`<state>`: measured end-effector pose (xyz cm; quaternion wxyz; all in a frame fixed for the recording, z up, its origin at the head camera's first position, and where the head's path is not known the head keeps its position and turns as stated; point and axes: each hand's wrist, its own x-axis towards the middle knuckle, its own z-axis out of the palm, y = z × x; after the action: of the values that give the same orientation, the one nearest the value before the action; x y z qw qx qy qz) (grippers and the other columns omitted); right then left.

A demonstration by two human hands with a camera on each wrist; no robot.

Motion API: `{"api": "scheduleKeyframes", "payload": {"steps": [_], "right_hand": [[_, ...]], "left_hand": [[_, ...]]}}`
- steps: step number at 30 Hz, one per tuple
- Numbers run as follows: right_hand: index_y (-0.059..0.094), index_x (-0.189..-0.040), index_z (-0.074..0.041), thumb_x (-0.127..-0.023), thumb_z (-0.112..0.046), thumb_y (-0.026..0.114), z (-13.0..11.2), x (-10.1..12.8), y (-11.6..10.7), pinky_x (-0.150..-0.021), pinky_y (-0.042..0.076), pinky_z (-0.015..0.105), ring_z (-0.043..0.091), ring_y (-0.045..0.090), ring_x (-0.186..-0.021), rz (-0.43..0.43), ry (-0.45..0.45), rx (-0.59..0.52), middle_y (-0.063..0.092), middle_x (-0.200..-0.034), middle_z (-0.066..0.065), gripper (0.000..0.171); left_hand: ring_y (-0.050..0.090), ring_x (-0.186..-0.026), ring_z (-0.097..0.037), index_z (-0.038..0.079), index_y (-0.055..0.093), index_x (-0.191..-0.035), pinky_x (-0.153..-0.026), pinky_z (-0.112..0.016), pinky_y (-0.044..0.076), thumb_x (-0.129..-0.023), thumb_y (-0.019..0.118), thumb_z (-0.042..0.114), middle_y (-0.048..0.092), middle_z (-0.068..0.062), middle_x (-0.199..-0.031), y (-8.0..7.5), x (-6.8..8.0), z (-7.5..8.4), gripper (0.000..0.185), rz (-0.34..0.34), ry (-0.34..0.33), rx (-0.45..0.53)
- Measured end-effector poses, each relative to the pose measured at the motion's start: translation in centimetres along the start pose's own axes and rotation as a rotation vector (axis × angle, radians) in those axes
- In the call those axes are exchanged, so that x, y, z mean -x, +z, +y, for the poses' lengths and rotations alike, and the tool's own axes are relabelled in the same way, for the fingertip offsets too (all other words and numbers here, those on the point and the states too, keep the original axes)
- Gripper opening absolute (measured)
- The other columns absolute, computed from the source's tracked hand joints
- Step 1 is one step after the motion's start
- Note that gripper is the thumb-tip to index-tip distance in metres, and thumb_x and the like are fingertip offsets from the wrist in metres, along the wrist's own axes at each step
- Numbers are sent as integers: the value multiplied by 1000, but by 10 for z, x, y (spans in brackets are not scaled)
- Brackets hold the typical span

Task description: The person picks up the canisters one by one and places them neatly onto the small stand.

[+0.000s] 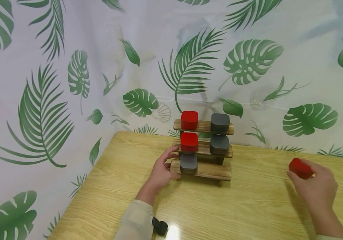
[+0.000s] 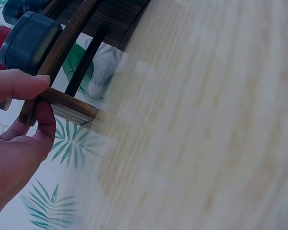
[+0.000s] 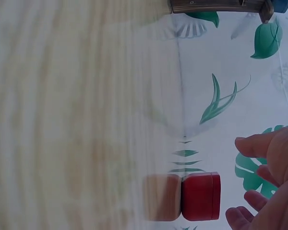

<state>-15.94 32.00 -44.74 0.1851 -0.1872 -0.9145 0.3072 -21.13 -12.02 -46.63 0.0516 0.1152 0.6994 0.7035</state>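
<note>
A three-tier wooden stand (image 1: 211, 170) is on the table, with small rounded square boxes on its shelves. My left hand (image 1: 161, 171) grips the left end of the bottom shelf; in the left wrist view, thumb and fingers pinch the board (image 2: 57, 62). Beside that hand, a grey box (image 1: 188, 164) sits at the left of the bottom shelf. Off to the right, a loose red box (image 3: 200, 196) rests on the table. Over it is my right hand (image 1: 319, 185); the right wrist view shows its fingers spread, with a gap between them and the box.
The middle shelf bears a red box (image 1: 189, 142) and a grey box (image 1: 219, 144). Above them, another red box (image 1: 189, 120) and grey box (image 1: 220, 123) stand on the top shelf. A leaf-print curtain (image 1: 99, 66) hangs behind the table (image 1: 249, 206). A black object (image 1: 160, 227) shows beside the left sleeve.
</note>
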Motion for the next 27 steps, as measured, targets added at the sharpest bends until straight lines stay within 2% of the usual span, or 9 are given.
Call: {"api": "scheduleKeyframes", "payload": {"steps": [7,17,27], "right_hand": [[55,-137,6,-86,-22,77,4,-5,0,-92,29,66,55,39,-121,-8,3,2,43,-132,40,62],[52,-138,7,-87,-23,76,10,-12,2,-92,31,67,57,35,-124,-31,36,12,39,-135,40,64],[48,-142,5,-88,-27,76,16,-23,5,-86,43,66,59,31,-124,-71,95,38,33,-139,40,69]], "left_hand": [[57,-93,-38,14,48,-147,-69,-35,53,-68,64,-30,49,-21,-132,3,10,24,92,-7,3,-2],[57,-92,-37,13,48,-147,-67,-35,52,-68,64,-30,49,-21,-133,4,11,26,92,-8,17,-8],[56,-92,-37,13,48,-147,-66,-34,51,-68,64,-30,50,-20,-132,4,12,27,92,-4,11,-16]]}}
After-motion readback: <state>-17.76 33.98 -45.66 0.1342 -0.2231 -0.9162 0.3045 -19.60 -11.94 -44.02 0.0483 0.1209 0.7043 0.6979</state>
